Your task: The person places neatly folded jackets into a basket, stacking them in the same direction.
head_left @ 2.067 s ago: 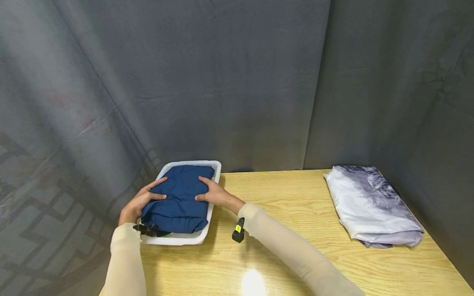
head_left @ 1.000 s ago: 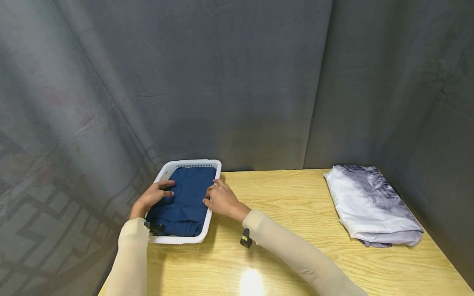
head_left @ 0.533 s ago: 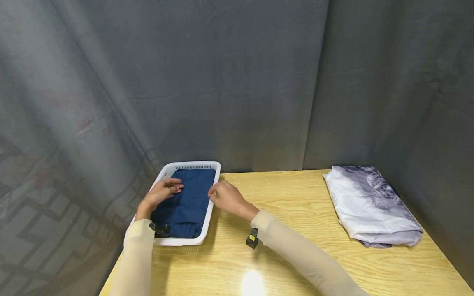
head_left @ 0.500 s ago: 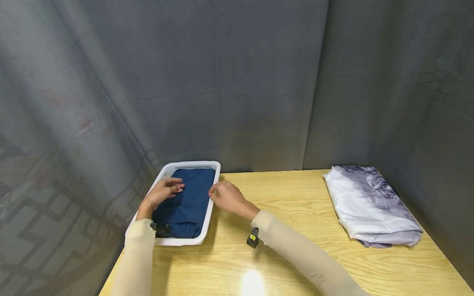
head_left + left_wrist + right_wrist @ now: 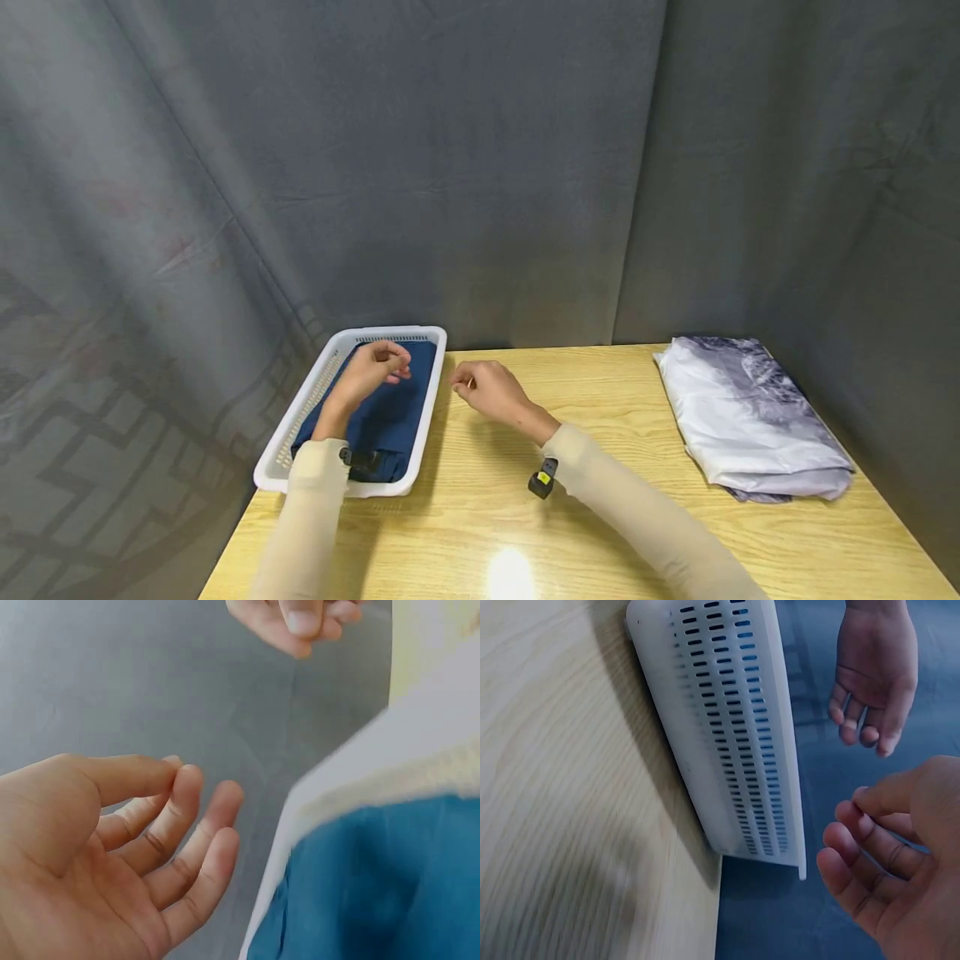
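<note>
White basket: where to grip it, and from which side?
Probably the right long rim of the white basket, coming from the right: that edge stands raised, facing the wooden table, while the opposite side appears close to the grey curtain. One-sided lifting might tilt it.

Blue cloth (image 5: 393, 410) (partly) hidden behind left hand (image 5: 367, 372)

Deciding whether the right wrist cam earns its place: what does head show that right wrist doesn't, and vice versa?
Head only: folded white-and-purple cloth, the blue cloth from above, pale sleeves, black wrist devices.

Right wrist only: slotted outer side wall of the white basket, blue showing through some slots.

Both: left grip, right grip, basket, table, grey curtain.
</note>
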Available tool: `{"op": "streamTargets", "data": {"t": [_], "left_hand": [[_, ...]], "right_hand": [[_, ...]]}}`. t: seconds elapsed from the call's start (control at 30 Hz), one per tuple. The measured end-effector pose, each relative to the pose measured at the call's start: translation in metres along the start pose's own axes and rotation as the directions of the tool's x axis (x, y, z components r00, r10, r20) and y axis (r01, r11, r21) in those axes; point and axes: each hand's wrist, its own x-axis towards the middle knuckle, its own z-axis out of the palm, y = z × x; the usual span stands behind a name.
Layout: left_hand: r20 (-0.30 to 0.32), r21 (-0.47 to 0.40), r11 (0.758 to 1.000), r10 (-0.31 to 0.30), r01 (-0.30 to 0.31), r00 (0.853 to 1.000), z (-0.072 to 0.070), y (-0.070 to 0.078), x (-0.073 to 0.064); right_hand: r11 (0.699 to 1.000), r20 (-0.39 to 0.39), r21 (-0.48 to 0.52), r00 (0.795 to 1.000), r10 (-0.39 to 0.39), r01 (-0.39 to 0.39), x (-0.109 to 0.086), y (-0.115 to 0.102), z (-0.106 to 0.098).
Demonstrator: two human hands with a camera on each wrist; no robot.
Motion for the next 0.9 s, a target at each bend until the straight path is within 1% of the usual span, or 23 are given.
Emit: {"op": "streamTargets", "data": {"t": [0.17,0.4,0.6,0.73,0.9], "left_hand": [[-0.006,-0.013,1.000,0.020,-0.020,1.000,0.018,0.017,0.004],[0.005,-0.055,0.998,0.042,-0.042,0.999,0.046,0.034,0.010],[0.058,-0.074,0.996,0.054,-0.050,0.997,0.066,0.047,0.015],[0.092,-0.086,0.995,0.066,-0.058,0.994,0.077,0.056,0.017],[0.117,-0.098,0.992,0.090,-0.078,0.989,0.092,0.066,0.019]], "right_hand": [[0.999,-0.030,0.011,0.999,0.032,-0.032,-0.006,0.008,-0.013],[0.997,-0.061,0.010,0.996,0.071,-0.071,-0.017,0.023,-0.033],[0.997,-0.092,0.015,0.992,0.082,-0.081,-0.026,0.041,-0.051],[0.994,-0.110,0.028,0.988,0.106,-0.103,-0.032,0.053,-0.062],[0.990,-0.121,0.043,0.982,0.142,-0.138,-0.040,0.065,-0.076]]}}
